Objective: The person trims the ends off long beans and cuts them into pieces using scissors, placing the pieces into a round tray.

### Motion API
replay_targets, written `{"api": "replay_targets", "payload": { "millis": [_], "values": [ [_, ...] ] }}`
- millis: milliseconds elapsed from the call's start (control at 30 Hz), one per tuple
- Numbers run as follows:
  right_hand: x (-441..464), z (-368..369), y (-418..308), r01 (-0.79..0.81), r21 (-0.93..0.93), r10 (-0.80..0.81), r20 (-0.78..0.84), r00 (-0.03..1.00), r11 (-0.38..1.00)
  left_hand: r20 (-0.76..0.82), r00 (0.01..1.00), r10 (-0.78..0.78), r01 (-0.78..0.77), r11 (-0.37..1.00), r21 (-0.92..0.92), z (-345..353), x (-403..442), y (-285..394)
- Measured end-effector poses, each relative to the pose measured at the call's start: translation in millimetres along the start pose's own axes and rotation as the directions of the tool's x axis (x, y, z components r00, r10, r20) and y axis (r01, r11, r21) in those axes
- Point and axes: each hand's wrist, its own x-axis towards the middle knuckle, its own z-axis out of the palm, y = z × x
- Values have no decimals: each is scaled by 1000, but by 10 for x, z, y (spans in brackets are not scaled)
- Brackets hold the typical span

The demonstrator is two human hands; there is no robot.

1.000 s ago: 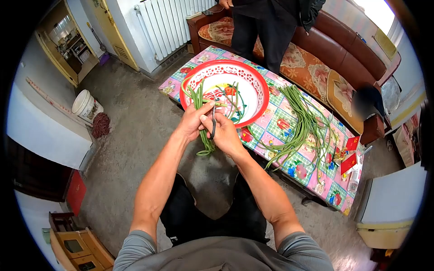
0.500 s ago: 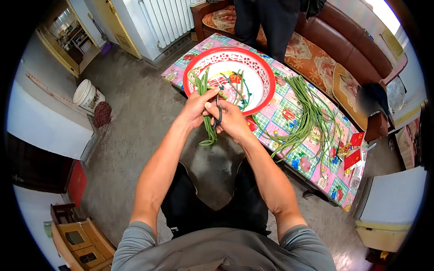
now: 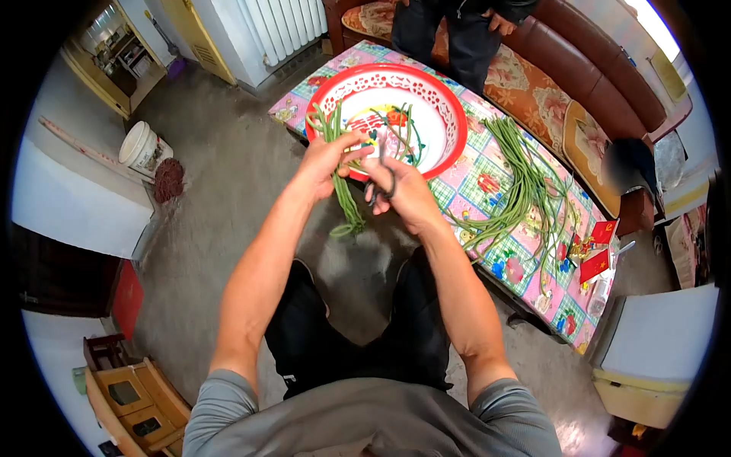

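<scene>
My left hand [image 3: 324, 164] is closed around a bunch of long green beans [image 3: 346, 206], whose ends hang below the fist and stick up above it. In my right hand [image 3: 407, 194] is a pair of scissors with dark handles [image 3: 392, 181], its blades pointing up and away beside the left fingers. Both hands are at the near rim of a red and white enamel basin [image 3: 454, 145], which has a few beans inside. On the table to the right lies a larger pile of long beans [image 3: 521, 179].
A patterned cloth covers the table [image 3: 476, 152]. Small red flags [image 3: 595, 265] stand at its right end. Across the table a person [image 3: 449, 38] stands before a brown sofa [image 3: 590, 76]. A white bucket [image 3: 143, 148] sits on the floor at left.
My right hand with the scissors has drawn slightly apart from the left, and the blades have swung outward. The person across the table now shows a hand at the side.
</scene>
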Motion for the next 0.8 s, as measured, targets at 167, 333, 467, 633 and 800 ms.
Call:
{"api": "replay_targets", "payload": {
  "millis": [167, 333, 467, 633, 800],
  "values": [
    [-190, -521, -62, 121, 137, -89, -219, 972, 983, 3, 998, -65, 63, 969, 237, -165, 94, 231],
    [-245, -786, -331, 112, 29, -99, -294, 951, 993, 34, 994, -105, 68, 824, 562, -157, 231, 479],
    [-146, -851, -375, 183, -41, -187, -282, 941, 982, 6, 988, -151, 95, 649, 755, -185, 411, 486],
    [-115, -857, -365, 182, -20, -181, -249, 951, 983, -1, 994, -106, 69, 644, 762, -150, 486, 458],
    [-61, -913, -193, 172, -145, -206, -269, 941, 974, 25, 985, -168, 75, 561, 824, -217, 633, 436]
  ]
}}
